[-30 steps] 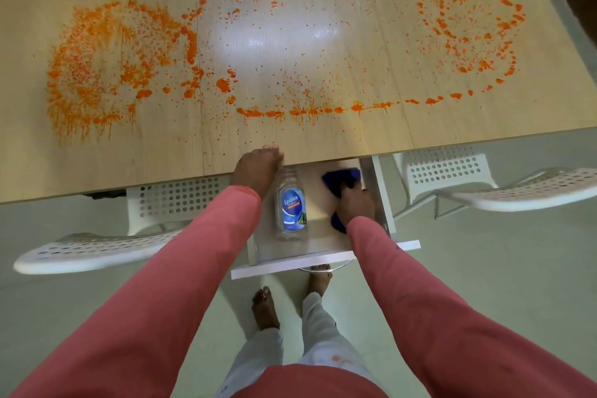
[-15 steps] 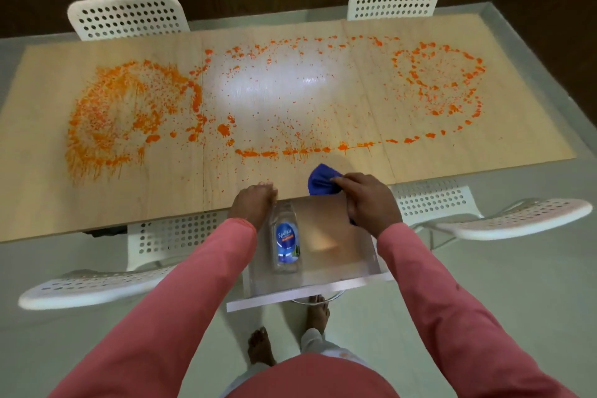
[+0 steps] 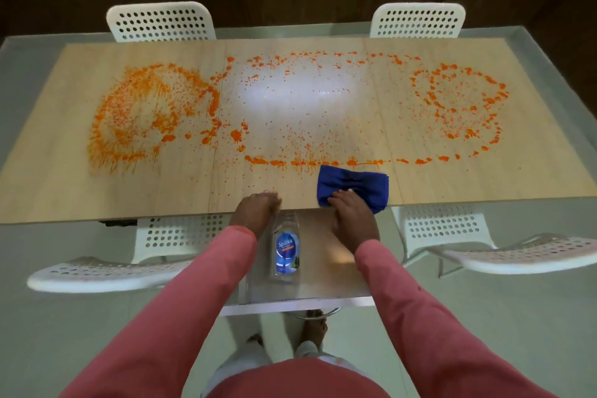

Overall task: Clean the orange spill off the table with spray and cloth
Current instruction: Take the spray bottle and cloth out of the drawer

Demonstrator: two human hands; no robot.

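Orange spill [image 3: 155, 116] covers the wooden table [image 3: 48, 197] in a dense ring at the left, a dotted loop across the middle and a ring [image 3: 458, 107] at the right. A blue cloth [image 3: 365, 181] lies bunched on the table near its front edge, just below the dotted line. My right hand [image 3: 352, 216] holds its near part, fingers on top. My left hand [image 3: 255, 210] rests on the table's front edge and holds nothing. A clear bottle with a blue label [image 3: 286, 249] lies in the open drawer [image 3: 332, 271] between my arms.
Two white perforated chairs [image 3: 161, 21] [image 3: 418, 21] stand at the far side. Two more [image 3: 106, 271] [image 3: 517, 255] are tucked in at the near side, left and right of the drawer. My bare feet show on the floor below the drawer.
My right hand lifted the blue cloth out of the drawer and set it on the table by the front edge. My left hand stayed at the edge; the bottle did not move.
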